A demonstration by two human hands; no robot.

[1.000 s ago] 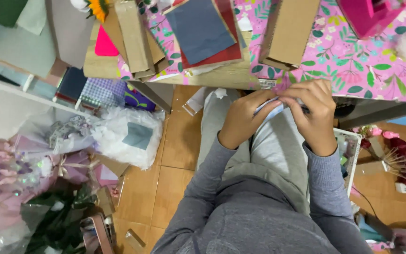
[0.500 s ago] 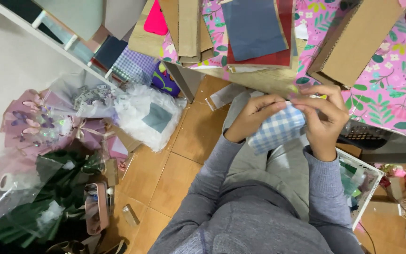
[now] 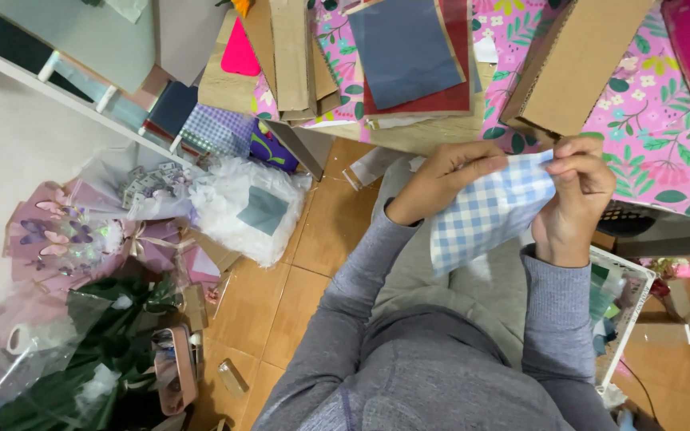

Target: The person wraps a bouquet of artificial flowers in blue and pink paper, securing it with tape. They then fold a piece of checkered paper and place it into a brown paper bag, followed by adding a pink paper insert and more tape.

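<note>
A blue checked paper sheet [image 3: 489, 211] is pinched at its far edge by left hand [image 3: 445, 179] and right hand [image 3: 573, 199], folding barely begun, below the tabletop [image 3: 664, 136].

Both grey-sleeved arms reach up from the lower middle of the frame, the left hand [image 3: 445, 179] and the right hand [image 3: 573, 199] raised right of centre, fingers pinched shut and thumbs pressing inward.
</note>
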